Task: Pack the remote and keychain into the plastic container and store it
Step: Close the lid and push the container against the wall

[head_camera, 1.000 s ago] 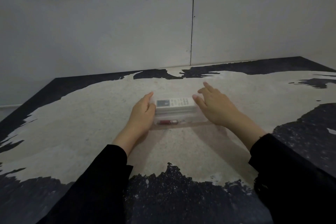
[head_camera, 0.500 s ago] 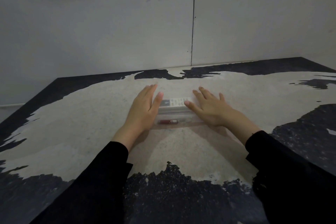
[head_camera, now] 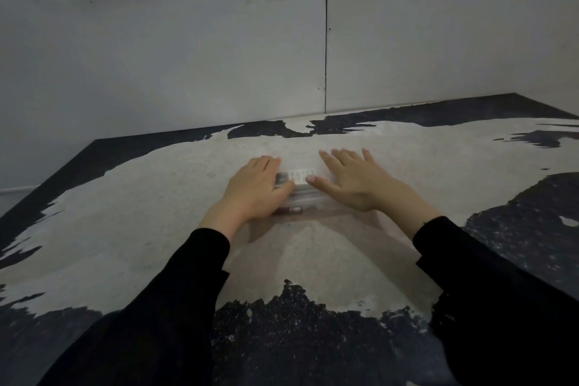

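Note:
A clear plastic container [head_camera: 313, 199] lies on the worn surface in the middle of the view. Through its clear top I see the white remote [head_camera: 300, 175], and the small red keychain [head_camera: 289, 209] lies along its near side. My left hand [head_camera: 255, 188] rests flat over the container's left end, covering part of the remote. My right hand [head_camera: 352, 180] lies flat on the right end with fingers spread and its thumb on the remote area. Neither hand curls around anything.
The surface [head_camera: 156, 213] is pale with dark patches at the near edge [head_camera: 297, 323] and right [head_camera: 532, 229]. A grey wall [head_camera: 219, 41] rises just behind it. Black sleeves [head_camera: 175, 291] cover both forearms.
Both hands moved from the container's two ends onto its top and now lie flat there. The container has stayed in place.

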The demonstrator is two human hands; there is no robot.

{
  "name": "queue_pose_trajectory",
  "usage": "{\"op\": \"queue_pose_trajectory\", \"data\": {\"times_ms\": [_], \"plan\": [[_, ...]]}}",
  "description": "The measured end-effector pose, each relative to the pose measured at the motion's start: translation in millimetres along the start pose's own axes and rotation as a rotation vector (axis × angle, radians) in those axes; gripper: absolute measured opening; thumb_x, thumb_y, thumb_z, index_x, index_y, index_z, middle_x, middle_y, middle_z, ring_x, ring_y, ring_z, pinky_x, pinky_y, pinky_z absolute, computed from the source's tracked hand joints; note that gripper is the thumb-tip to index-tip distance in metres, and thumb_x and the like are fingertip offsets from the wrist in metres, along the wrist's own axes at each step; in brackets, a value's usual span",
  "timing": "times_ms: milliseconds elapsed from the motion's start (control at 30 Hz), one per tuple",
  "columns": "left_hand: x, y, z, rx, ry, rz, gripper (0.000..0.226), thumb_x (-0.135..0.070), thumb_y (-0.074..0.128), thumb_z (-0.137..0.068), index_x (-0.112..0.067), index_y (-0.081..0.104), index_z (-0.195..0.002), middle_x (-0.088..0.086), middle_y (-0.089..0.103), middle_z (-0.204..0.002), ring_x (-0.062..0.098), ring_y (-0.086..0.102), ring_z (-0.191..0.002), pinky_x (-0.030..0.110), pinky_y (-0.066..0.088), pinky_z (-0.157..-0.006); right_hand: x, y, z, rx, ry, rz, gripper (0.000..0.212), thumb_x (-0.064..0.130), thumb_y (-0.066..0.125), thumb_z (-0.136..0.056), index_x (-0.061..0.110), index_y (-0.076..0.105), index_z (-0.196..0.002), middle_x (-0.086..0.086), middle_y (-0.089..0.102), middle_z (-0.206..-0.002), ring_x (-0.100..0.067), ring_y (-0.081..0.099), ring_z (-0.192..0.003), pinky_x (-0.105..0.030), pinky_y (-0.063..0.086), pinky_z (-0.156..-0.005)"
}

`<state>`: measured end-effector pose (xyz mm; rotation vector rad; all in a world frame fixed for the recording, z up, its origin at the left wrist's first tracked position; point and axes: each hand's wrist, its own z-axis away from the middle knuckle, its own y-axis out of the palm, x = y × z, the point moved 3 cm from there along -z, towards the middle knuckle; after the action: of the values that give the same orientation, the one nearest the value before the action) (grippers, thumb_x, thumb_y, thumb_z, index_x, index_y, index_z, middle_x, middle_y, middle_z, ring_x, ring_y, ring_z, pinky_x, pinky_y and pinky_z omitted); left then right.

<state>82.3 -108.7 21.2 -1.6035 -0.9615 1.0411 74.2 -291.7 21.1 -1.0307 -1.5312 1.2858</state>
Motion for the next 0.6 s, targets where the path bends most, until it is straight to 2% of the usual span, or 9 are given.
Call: {"op": "queue_pose_trajectory", "data": {"times_ms": [100, 200, 267, 367, 467, 533, 600], "plan": [[-8.8, -6.8, -7.4, 0.019, -0.042, -0.057, 0.054, -0.048, 0.034, -0.088, -0.007, 0.043, -0.122, 0.013, 0.049, -0.131, 0.030, 0.041, -0.120, 0.042, 0.036, -0.095, 9.2, -2.8, -8.0, 0.001, 0.039, -0.018, 0.081, 0.072, 0.013, -0.083, 0.023, 0.017, -0.147, -0.018, 0.029, -0.149, -0.034, 0.025, -0.136, -0.047, 0.020, -0.114], [-11.0, -1.6, -6.8, -0.032, -0.013, 0.032, 0.046, -0.038, 0.034, -0.092, -0.004, 0.044, -0.121, 0.016, 0.050, -0.130, 0.031, 0.041, -0.120, 0.041, 0.033, -0.100, 12.7, 1.1, -14.6, -0.030, 0.053, -0.016, 0.076, 0.068, 0.017, -0.085, 0.020, 0.028, -0.142, -0.021, 0.033, -0.143, -0.037, 0.029, -0.130, -0.046, 0.023, -0.111], [-10.0, 2.6, -5.8, -0.025, 0.043, 0.085, 0.048, -0.032, 0.032, -0.094, -0.007, 0.038, -0.135, 0.014, 0.042, -0.143, 0.027, 0.033, -0.133, 0.038, 0.022, -0.112, 12.4, 4.9, -16.4, -0.067, 0.014, -0.032, 0.075, 0.066, 0.018, -0.086, 0.016, 0.031, -0.140, -0.020, 0.036, -0.142, -0.035, 0.028, -0.133, -0.047, 0.018, -0.115], [-8.4, 8.4, -8.8, 0.046, 0.094, 0.025, 0.055, -0.040, 0.022, -0.096, -0.018, 0.021, -0.146, 0.006, 0.019, -0.158, 0.019, 0.011, -0.146, 0.037, 0.003, -0.119, 12.6, 11.5, -18.7, -0.062, -0.097, -0.041, 0.074, 0.062, 0.012, -0.088, 0.015, 0.025, -0.145, -0.011, 0.027, -0.154, -0.023, 0.015, -0.145, -0.048, 0.004, -0.120], [-5.3, 11.6, -14.2, 0.134, 0.098, -0.001, 0.067, -0.054, 0.010, -0.090, -0.022, 0.014, -0.148, 0.002, 0.008, -0.160, 0.016, 0.003, -0.147, 0.037, 0.002, -0.120, 9.3, 13.0, -22.0, 0.007, -0.108, -0.112, 0.072, 0.061, 0.007, -0.087, 0.024, 0.018, -0.148, -0.003, 0.017, -0.159, -0.017, 0.008, -0.147, -0.042, 0.005, -0.119], [-4.8, 10.3, -16.5, 0.165, 0.116, 0.023, 0.086, -0.062, 0.002, -0.073, -0.021, 0.020, -0.147, 0.002, 0.012, -0.160, 0.016, 0.007, -0.147, 0.039, 0.007, -0.120, 7.1, 11.4, -23.9, 0.025, -0.092, -0.200, 0.066, 0.059, 0.008, -0.090, 0.027, 0.021, -0.147, -0.001, 0.019, -0.158, -0.016, 0.010, -0.146, -0.041, 0.006, -0.118], [-3.4, 7.5, -18.2, 0.071, 0.078, 0.242, 0.087, -0.065, 0.013, -0.071, -0.020, 0.037, -0.141, 0.003, 0.032, -0.154, 0.017, 0.023, -0.143, 0.039, 0.016, -0.118, 6.4, 7.9, -25.5, -0.012, -0.087, -0.286, 0.059, 0.054, 0.014, -0.094, 0.028, 0.030, -0.144, 0.000, 0.029, -0.155, -0.015, 0.019, -0.144, -0.040, 0.010, -0.117]]}}
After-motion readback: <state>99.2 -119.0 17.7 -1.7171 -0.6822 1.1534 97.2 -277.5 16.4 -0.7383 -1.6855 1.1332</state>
